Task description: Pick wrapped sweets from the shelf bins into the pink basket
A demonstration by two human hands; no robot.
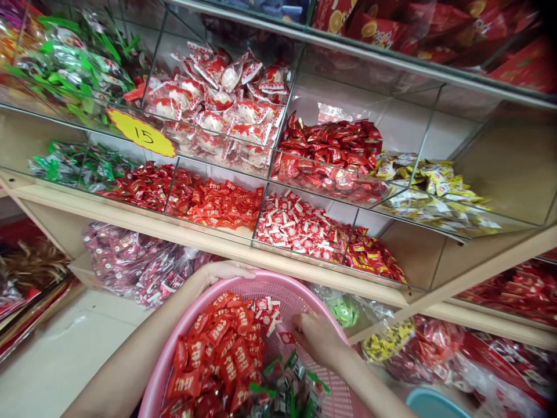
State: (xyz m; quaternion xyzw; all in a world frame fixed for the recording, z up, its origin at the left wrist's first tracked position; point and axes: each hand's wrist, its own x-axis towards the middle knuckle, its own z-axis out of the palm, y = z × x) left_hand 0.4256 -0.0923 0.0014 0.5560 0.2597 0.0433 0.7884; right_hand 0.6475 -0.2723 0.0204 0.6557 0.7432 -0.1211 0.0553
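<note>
A pink plastic basket [153, 371] with mesh sides is tilted towards me below the shelf. My left hand [226, 271] is closed over its far rim. Inside lie orange-red wrapped candies [230, 339], a small heap of red-and-white wrapped candies [266, 312] and green-and-clear wrapped candies [289, 383]. Over the basket's right side, my right hand [314, 335] is closed, fingers curled inward. A red-and-white wrapped candy [286, 337] shows at its fingertips; the inside of that fist is hidden.
Clear-walled shelf bins hold red-and-white candies [300, 229], orange-red candies [228, 203] and larger white-and-red packets [217, 107]. A yellow price tag [143, 133] reads 15. Bagged candies [126, 255] sit under the shelf. A teal tub [435, 403] stands at lower right.
</note>
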